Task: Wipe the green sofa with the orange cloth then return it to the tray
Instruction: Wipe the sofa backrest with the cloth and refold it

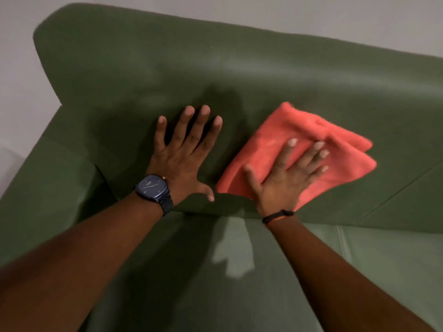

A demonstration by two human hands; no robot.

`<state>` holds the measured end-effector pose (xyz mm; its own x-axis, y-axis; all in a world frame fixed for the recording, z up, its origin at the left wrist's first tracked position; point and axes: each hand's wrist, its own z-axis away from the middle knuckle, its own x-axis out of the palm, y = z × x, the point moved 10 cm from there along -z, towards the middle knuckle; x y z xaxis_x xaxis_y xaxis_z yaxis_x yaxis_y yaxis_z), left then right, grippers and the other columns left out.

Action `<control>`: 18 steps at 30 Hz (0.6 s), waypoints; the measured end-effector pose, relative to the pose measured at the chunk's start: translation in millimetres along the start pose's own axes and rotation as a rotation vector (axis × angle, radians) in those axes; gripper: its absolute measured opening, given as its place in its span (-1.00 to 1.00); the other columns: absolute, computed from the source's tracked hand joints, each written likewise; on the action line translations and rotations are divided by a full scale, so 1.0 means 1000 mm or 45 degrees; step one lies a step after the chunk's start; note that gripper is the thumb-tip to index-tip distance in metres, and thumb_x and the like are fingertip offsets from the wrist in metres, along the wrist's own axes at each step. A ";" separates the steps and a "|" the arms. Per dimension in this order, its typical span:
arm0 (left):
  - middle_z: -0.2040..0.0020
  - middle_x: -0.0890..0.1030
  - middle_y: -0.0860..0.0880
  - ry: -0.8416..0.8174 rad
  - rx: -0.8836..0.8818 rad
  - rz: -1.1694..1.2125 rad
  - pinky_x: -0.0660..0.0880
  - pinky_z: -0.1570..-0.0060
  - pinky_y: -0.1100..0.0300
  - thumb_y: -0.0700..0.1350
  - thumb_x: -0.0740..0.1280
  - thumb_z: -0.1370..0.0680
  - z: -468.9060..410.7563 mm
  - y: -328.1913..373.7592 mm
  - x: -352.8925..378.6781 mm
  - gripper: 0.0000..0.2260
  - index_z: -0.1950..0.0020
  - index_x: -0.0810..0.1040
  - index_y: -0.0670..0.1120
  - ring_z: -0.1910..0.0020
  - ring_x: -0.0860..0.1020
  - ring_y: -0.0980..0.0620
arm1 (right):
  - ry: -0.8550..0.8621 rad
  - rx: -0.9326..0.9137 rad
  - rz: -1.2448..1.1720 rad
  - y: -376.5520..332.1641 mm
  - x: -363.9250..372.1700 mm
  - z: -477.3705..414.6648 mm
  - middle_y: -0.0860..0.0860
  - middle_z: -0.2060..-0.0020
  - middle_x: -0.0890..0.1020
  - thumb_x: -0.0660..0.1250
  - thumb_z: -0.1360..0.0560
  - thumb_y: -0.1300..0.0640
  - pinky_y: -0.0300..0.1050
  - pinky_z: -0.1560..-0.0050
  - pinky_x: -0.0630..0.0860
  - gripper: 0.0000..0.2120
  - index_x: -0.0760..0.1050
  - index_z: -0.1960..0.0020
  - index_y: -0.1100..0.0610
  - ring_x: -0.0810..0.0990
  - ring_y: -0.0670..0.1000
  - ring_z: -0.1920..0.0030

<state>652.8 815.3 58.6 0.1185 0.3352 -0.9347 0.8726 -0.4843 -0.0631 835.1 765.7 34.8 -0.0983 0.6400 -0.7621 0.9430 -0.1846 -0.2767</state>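
Note:
The green sofa (pixel 167 63) fills most of the view, its backrest sloping up toward the wall. A folded orange cloth (pixel 271 142) lies flat against the lower backrest, right of centre. My right hand (pixel 287 173) presses on the cloth with fingers spread, palm flat on it. My left hand (pixel 187 152), with a dark blue watch on the wrist, rests flat on the bare backrest to the left of the cloth, fingers apart and holding nothing. The tray is not in view.
The sofa's left armrest (pixel 48 178) rises at the left. The seat cushion (pixel 239 271) lies below my forearms, with a seam at the right. A pale wall (pixel 19 68) stands behind and left of the sofa.

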 end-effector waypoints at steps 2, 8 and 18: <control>-0.53 -0.24 -0.04 0.063 -0.031 0.099 -0.38 -0.38 -0.13 0.58 0.24 0.08 0.002 0.001 -0.008 0.32 -0.50 -0.17 -0.01 -0.48 -0.29 -0.03 | -0.160 -0.128 0.034 -0.029 0.018 0.023 0.47 -0.40 0.12 0.17 -0.35 -0.44 0.48 -0.29 -0.12 -0.07 -0.10 -0.49 0.04 -0.08 0.35 -0.44; -0.32 0.23 0.00 0.404 -0.073 0.133 0.10 -0.29 -0.09 0.32 0.41 -0.27 0.006 -0.004 -0.046 -0.20 -0.39 0.27 0.00 -0.35 0.18 -0.06 | -0.261 -0.283 0.038 -0.046 0.017 0.043 0.17 -0.49 0.02 0.18 -0.50 -0.24 0.34 -0.40 -0.10 -0.27 -0.12 -0.51 -0.08 -0.02 0.23 -0.47; 0.17 0.65 0.00 0.171 -0.312 0.358 0.24 0.14 0.01 -0.01 0.43 -0.29 -0.023 0.015 -0.066 -0.76 0.09 0.51 0.01 0.11 0.49 -0.15 | -0.074 -0.437 -0.101 -0.028 -0.049 -0.030 0.30 -0.39 0.33 0.49 -0.28 -0.22 0.23 -0.37 0.09 -0.35 0.45 -0.28 0.03 0.12 0.25 -0.44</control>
<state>669.1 804.2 127.6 0.4155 0.3274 -0.8486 0.8826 -0.3706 0.2892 823.5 761.9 97.5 -0.1845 0.5969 -0.7808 0.9825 0.1316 -0.1315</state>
